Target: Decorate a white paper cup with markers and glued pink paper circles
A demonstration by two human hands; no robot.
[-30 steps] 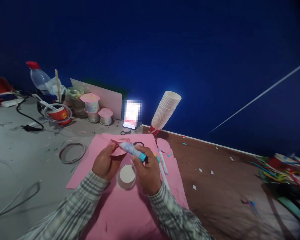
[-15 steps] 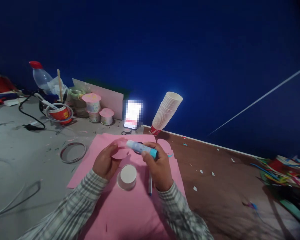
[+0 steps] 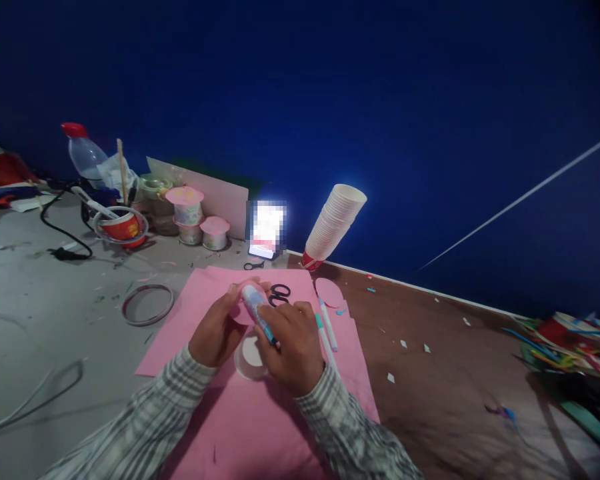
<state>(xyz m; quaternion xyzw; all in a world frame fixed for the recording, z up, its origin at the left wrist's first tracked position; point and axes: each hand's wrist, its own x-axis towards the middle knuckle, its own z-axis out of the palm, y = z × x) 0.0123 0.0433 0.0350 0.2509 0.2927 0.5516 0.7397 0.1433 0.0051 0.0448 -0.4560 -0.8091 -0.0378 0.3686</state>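
Note:
Pink sheets [image 3: 220,420] lie under both hands. My left hand [image 3: 217,328] grips a small pink paper piece [image 3: 241,312] by its edge. In my right hand [image 3: 293,343] is a glue stick [image 3: 258,312] with a white tip and a blue end, slanting across the pink piece, its tip against or just over the paper. A white paper cup [image 3: 250,357] rests on the sheets below the hands, partly covered by my right hand. Black scissor handles [image 3: 280,293] show just beyond my right fingers, and two markers [image 3: 329,325] lie to the right.
Behind the sheets stand a bright phone [image 3: 267,230], a tilted stack of cups [image 3: 336,223] and covered pink-topped cups [image 3: 215,232]. A tape ring [image 3: 147,305] lies at left, near a red cup [image 3: 123,228] with tools. A round pink cutout [image 3: 329,293] is at right.
My right hand has moved left and turned the glue stick steeper, bringing it over the pink piece. The scissor handles and markers are now uncovered, while the white cup is more hidden.

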